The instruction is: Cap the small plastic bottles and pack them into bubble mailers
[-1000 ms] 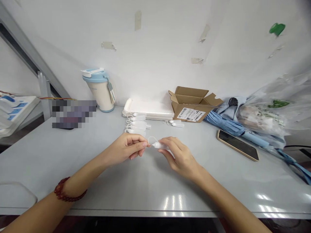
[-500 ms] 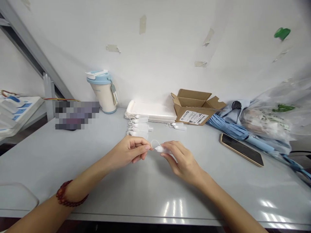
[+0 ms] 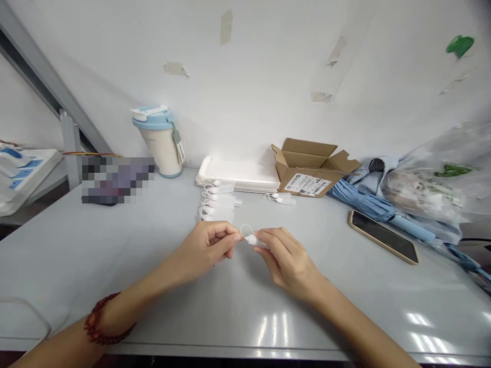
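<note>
White plastic: one small bottle (image 3: 251, 239) sits between the hands, over the middle of the table (image 3: 161, 306). Its long axis runs roughly parallel to the table's near edge, the nozzle end pointing left. The right hand (image 3: 287, 258) is closed on the body, covering most of it. The left hand (image 3: 209, 248) has thumb and forefinger pinched together at the nozzle tip—whatever lies between them is too small to tell. A thin white loop (image 3: 246, 225) arches above the nozzle. Controlling relation: tip and left fingertips stand nearly in line, the left hand nearer the tip, the right hand nearer the body.

Towards the far edge, similar bottles (image 3: 221, 198) lie in a column before a stack of white trays (image 3: 245, 176); two more bottles (image 3: 284, 199) lie in front of an open cardboard box (image 3: 307, 181). A phone (image 3: 383, 237) rests near the right end.
</note>
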`<state>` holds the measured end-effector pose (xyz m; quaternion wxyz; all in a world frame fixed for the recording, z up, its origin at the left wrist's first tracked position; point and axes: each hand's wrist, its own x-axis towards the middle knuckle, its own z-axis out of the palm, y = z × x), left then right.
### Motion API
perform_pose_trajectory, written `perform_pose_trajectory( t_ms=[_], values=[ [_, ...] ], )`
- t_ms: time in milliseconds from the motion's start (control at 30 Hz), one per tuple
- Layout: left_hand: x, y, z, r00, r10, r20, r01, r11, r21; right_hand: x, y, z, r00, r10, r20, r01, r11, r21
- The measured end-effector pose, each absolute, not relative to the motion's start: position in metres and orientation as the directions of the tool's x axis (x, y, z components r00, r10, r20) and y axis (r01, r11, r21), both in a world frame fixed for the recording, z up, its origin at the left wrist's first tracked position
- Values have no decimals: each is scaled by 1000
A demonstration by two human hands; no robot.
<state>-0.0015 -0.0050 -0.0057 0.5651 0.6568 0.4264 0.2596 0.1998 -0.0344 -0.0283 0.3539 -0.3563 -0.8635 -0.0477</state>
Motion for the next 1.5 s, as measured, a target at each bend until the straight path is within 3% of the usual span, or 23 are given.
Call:
perform_pose_trajectory(
  t_ms=[267,1500],
  values=[
    [2,-12,-7,461,883,-83,268,-49,962,198,-35,-28,-480,565,671,649,743,-161],
    [1,-9,-7,452,885,-109,264,-16,964,200,-32,-30,-486,546,682,644,751,-143]
  ],
)
